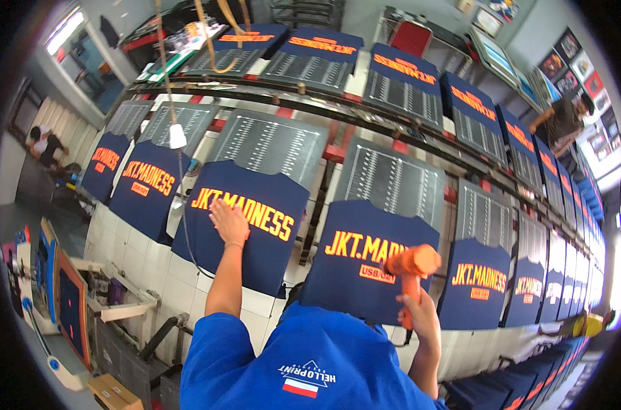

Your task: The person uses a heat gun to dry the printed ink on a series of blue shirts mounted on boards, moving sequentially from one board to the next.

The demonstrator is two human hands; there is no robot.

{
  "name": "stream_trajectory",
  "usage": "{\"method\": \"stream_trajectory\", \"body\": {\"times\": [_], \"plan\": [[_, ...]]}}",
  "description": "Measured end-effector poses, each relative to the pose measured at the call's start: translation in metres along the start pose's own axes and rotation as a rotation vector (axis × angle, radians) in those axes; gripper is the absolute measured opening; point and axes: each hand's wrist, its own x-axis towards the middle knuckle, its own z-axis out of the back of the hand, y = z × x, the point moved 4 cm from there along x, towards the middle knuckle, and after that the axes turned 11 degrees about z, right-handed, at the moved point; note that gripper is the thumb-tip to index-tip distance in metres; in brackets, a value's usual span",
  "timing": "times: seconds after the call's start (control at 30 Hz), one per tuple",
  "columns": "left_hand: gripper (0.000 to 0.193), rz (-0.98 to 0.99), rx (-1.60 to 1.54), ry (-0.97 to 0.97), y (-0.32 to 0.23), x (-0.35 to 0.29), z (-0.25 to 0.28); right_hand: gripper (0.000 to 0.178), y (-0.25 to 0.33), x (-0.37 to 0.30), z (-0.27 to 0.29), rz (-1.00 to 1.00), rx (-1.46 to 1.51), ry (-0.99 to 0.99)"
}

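grey printing boards (273,142) line our room | right hand (423,316) wraps the orange heat gun (414,264), aimed left | left of it, our left hand (230,222) lies open, gripping nothing, on a navy shirt (245,258)

The heat gun (415,262) looks smooth orange plastic; the navy shirt panel (355,297), matt cloth; the box (116,392), brown cardboard.

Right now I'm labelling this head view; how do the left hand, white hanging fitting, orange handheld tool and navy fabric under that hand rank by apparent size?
1. Navy fabric under the left hand
2. Orange handheld tool
3. The left hand, without its forearm
4. White hanging fitting
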Motion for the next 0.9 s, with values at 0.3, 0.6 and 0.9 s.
{"method": "stream_trajectory", "body": {"times": [0.3,0.6,0.9], "plan": [[0.063,-0.287,-0.153,0.074,-0.045,-0.087,0.026,0.030,0.002,-0.008,-0.012,0.012,-0.041,-0.046],[0.065,-0.167,-0.107,-0.158,0.042,-0.060,0.086,0.035,0.005,0.003,-0.059,0.119,0.001,0.309],[0.040,0.204,-0.638,0.257,0.137,-0.049,0.058,0.061,-0.036,-0.026,0.011,0.166,0.461,0.189]]}}
